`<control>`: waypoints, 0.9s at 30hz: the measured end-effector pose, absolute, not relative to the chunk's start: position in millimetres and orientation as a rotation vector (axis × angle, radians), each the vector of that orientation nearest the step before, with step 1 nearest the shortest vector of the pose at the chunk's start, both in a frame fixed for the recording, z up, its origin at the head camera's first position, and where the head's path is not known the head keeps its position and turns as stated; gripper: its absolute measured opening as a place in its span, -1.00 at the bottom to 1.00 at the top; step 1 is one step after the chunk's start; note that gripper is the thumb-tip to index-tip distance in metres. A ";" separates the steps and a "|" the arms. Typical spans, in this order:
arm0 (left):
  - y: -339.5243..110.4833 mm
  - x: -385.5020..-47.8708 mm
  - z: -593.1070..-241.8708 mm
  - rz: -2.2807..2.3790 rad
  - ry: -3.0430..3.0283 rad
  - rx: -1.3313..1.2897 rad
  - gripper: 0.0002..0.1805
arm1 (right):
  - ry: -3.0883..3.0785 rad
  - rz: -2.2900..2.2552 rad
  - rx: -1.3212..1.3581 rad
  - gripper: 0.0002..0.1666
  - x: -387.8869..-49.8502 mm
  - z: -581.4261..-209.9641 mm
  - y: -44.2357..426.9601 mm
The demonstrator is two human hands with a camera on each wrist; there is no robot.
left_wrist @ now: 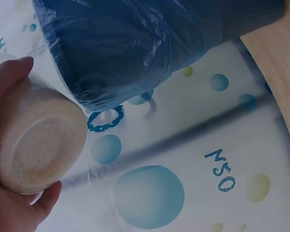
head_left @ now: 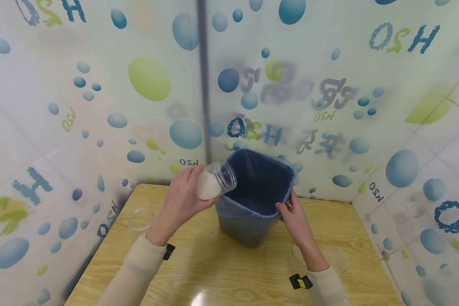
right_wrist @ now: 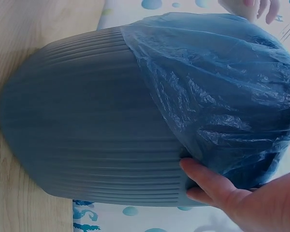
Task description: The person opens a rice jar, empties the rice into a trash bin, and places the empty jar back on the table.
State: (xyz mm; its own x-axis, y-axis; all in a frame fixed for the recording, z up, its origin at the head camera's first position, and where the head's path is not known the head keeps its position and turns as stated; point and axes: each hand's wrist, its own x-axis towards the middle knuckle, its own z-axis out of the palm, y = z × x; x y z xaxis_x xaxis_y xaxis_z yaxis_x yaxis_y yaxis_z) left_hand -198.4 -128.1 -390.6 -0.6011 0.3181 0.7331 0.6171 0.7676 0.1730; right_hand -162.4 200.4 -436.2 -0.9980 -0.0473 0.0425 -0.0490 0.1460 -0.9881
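Note:
My left hand (head_left: 185, 193) grips a clear jar (head_left: 226, 175) with white grain-like contents, probably rice. The jar is tilted, its open mouth at the left rim of a blue trash bin (head_left: 233, 223). In the left wrist view the jar's base (left_wrist: 43, 152) faces the camera, with thumb and fingers around its sides. A thin translucent blue bag (right_wrist: 198, 92) lines the bin and folds over its rim. My right hand (head_left: 296, 219) holds the bin's right side near the rim, thumb at the edge. Some right fingers are hidden. The bin looks slightly tilted.
On the wooden table (head_left: 199, 263), a clear round lid (head_left: 140, 208) lies at the left. Another pale, clear round piece (head_left: 337, 258) lies at the right, partly behind my right forearm. Patterned curtain walls (head_left: 149, 119) enclose the table behind and at both sides.

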 end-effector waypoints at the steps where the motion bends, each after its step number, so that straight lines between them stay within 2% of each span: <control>1: -127.6 -199.1 -389.0 -0.526 -2.247 -0.701 0.05 | -2.377 2.051 0.100 -0.06 -162.5 -436.2 200.6; 13: -120.9 -207.6 -377.7 -0.377 -2.291 -0.728 0.00 | -2.358 2.061 0.114 -0.06 -163.4 -437.4 201.8; 27: -118.2 -213.7 -375.7 -0.284 -2.258 -0.780 0.04 | -2.360 2.053 0.096 -0.08 -164.9 -438.0 201.3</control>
State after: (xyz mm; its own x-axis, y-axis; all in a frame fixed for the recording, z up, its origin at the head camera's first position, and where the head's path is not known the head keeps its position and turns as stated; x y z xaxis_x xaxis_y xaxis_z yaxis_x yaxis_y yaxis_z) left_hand -213.7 -118.2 -375.7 -0.5583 0.4510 0.6963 0.6094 0.7925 -0.0247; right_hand -164.9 201.3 -438.0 -0.9980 -0.0381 0.0501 -0.0548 0.1375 -0.9890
